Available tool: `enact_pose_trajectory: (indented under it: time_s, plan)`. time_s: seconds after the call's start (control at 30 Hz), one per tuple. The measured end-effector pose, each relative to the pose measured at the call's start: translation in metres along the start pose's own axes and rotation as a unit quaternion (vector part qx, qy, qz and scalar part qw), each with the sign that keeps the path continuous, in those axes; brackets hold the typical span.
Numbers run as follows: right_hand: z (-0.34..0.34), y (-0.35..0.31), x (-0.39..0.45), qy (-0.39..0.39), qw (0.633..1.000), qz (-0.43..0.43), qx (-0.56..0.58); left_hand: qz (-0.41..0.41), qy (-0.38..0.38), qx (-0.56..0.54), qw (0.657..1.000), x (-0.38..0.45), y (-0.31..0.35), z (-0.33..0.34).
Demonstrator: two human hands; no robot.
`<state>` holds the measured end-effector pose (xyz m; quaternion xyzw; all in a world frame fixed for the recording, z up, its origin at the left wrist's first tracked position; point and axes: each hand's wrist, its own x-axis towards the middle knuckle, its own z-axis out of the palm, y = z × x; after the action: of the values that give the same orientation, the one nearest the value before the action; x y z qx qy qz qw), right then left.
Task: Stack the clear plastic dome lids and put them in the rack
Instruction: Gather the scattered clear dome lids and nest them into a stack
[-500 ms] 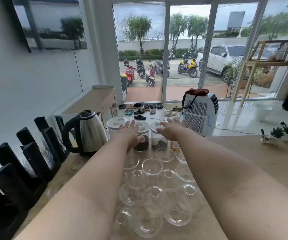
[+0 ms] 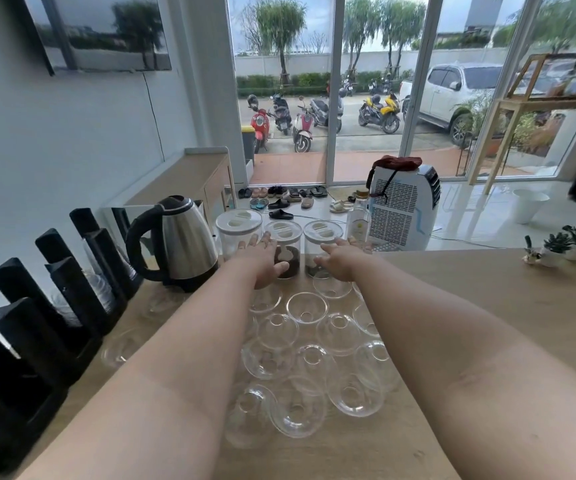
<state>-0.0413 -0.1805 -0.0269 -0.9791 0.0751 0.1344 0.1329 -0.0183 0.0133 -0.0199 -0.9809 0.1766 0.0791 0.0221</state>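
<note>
Many clear dome lids [image 2: 307,344] lie loose and single on the wooden counter [image 2: 487,306], spread between the two outstretched forearms; none looks stacked, so by my judgement almost the whole task is left. The black rack [image 2: 54,306] stands at the counter's left edge, left of the lids, and a few clear lids seem to sit already between its posts, though the glare makes that hard to confirm.

Going down in size from the rack: a steel kettle [image 2: 182,237] stands just beyond the rack's far end, and three white-topped jars [image 2: 279,244] line up behind the lids, to the kettle's right. A small glass bottle [image 2: 358,220] stands past the jars.

The left hand [image 2: 262,259] and right hand [image 2: 340,259] hover past the far row of lids, in front of the jars, fingers straight and relaxed, holding nothing. The kettle may crowd the rack's far slots.
</note>
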Motion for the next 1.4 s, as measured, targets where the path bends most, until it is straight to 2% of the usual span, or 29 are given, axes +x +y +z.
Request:
enact_pose_trajectory:
  time_s: [0.23, 0.4, 0.67, 0.8, 1.1, 1.4]
  plan:
    - [0.018, 0.008, 0.015, -0.007, 1.000, -0.009, -0.004, 0.004, -0.003, 0.000, 1.000, -0.002, -0.002, 0.012]
    - [0.018, 0.008, -0.005, 0.005, 1.000, -0.006, 0.010, 0.015, -0.012, -0.011, 1.000, -0.002, 0.004, 0.020]
    - [0.045, 0.047, -0.014, -0.011, 0.999, 0.019, 0.029, 0.044, -0.037, -0.025, 0.998, -0.004, 0.018, 0.051]
    - [0.064, 0.074, -0.014, -0.023, 0.999, 0.034, 0.026, 0.077, -0.050, -0.022, 0.996, -0.005, 0.032, 0.064]
    - [0.068, 0.122, -0.027, 0.047, 0.994, 0.098, 0.017, 0.158, -0.036, -0.025, 0.986, 0.011, 0.070, 0.071]
    - [0.079, 0.167, -0.032, 0.051, 0.989, 0.131, 0.037, 0.210, -0.043, -0.006, 0.977, 0.032, 0.097, 0.086]
